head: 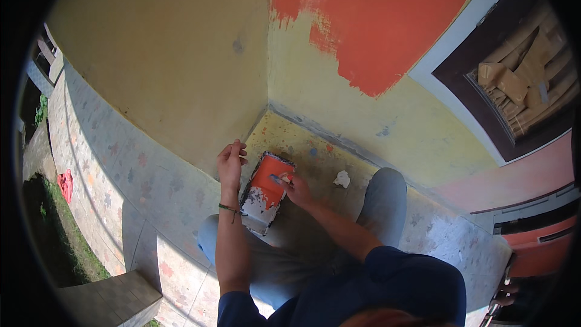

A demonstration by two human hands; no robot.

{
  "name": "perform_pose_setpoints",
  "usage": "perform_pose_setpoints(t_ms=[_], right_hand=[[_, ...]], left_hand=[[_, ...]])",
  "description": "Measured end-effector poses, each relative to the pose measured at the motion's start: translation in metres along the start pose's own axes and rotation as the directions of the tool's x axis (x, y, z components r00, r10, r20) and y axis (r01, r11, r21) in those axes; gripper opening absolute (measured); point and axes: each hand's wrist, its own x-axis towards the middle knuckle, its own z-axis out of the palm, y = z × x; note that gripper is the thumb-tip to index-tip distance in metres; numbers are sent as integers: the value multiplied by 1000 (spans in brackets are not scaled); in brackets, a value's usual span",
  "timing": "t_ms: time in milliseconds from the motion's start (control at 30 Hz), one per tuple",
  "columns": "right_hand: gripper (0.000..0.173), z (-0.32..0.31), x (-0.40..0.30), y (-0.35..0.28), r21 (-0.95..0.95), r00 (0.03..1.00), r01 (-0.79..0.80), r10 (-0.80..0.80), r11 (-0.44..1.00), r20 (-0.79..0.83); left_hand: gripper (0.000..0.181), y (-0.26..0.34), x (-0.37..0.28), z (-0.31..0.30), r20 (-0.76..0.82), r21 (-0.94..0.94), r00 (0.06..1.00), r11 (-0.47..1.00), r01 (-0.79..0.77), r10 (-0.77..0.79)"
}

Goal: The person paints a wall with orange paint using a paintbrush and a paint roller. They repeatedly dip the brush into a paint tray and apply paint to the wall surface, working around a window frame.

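My right hand [297, 190] grips a small paintbrush [275, 179] with a blue part showing. The brush is over the paint tray [260, 225]; whether its bristles touch the paint cannot be told. Orange-red paint [271, 168] covers the tray's far part, with patchy white and dark areas nearer me. Just left of the tray, my left hand [230, 163] is raised, its fingers loosely bent and slightly apart, with nothing visible in it. Ahead, the right wall [313, 77] is pale yellow below an uneven patch of orange-red paint [363, 22].
My bent knees [386, 195] flank the tray area. A crumpled white scrap [342, 179] lies on the paint-spotted floor [317, 163]. The yellowish left wall [181, 54] meets the right wall in a corner. A white-framed window [504, 77] is at right; a red cloth [66, 185] lies far left.
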Motion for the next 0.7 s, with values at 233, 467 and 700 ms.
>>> perform_pose_setpoints(t_ms=[233,467,700], right_hand=[[18,0,-3,1,-70,984,176,-174,982,36],[16,8,5,30,120,988,-69,85,990,-130],[17,7,7,61,421,965,-194,250,886,-82]], left_hand=[[37,1,8,21,49,-10,997,998,-65,66],[36,-1,12,18,10,-18,996,996,-88,88],[35,-2,15,27,21,-47,994,994,-102,103]])
